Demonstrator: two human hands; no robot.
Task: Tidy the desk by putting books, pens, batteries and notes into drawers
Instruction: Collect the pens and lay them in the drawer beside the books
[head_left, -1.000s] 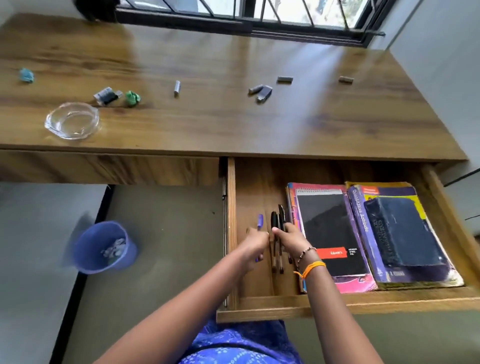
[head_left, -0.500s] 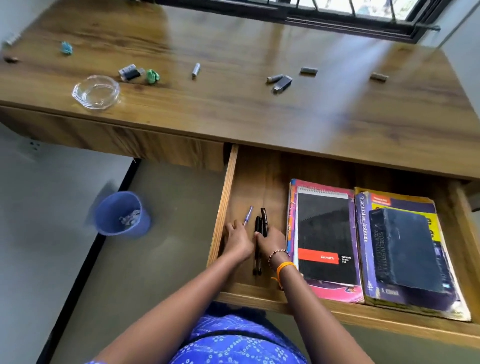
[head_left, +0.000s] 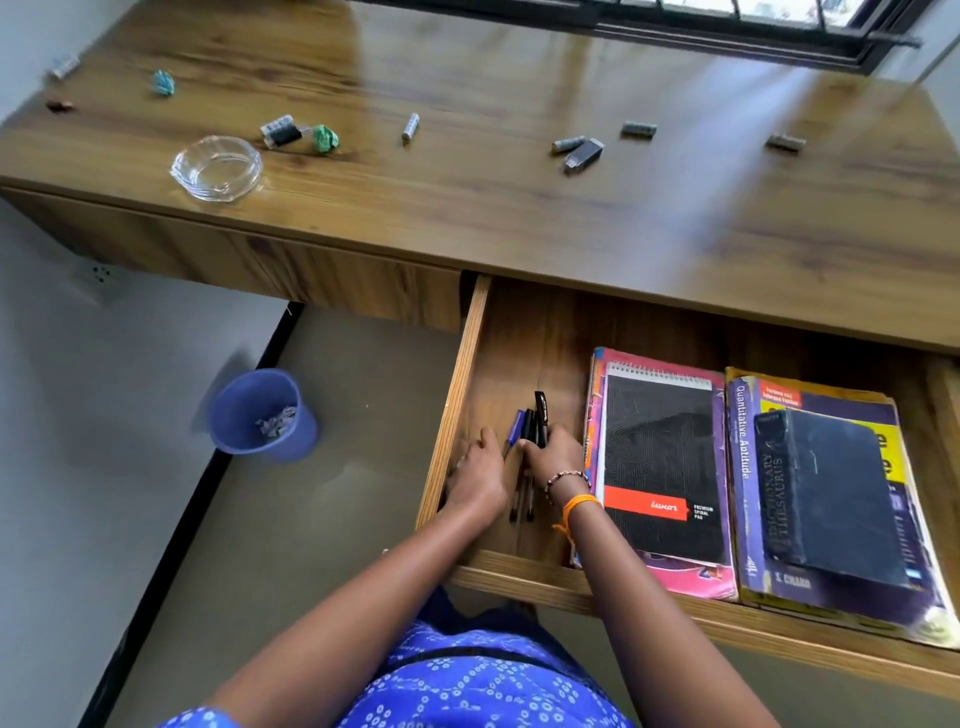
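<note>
The right drawer (head_left: 519, 577) is pulled out under the desk (head_left: 519, 218). Near its left side lie several pens (head_left: 529, 428), one blue and the others black, side by side. My right hand (head_left: 555, 457) curls over the black pens. My left hand (head_left: 478, 480) rests flat on the drawer floor just left of the blue pen. A spiral pad (head_left: 662, 457) on a pink book, and a dark dictionary (head_left: 831, 493) on a purple book, fill the rest of the drawer. Several batteries (head_left: 638, 129) and crumpled notes (head_left: 324, 139) lie on the desk.
A glass bowl (head_left: 215, 166) sits near the desk's front left edge. A blue bin (head_left: 260, 415) holding paper scraps stands on the floor left of the drawer. The left drawer is closed. A window runs behind the desk.
The blue pen, apart and angled before, now lies against the black pens. Both hands have drawn closer together around them. The view has shifted right and down.
</note>
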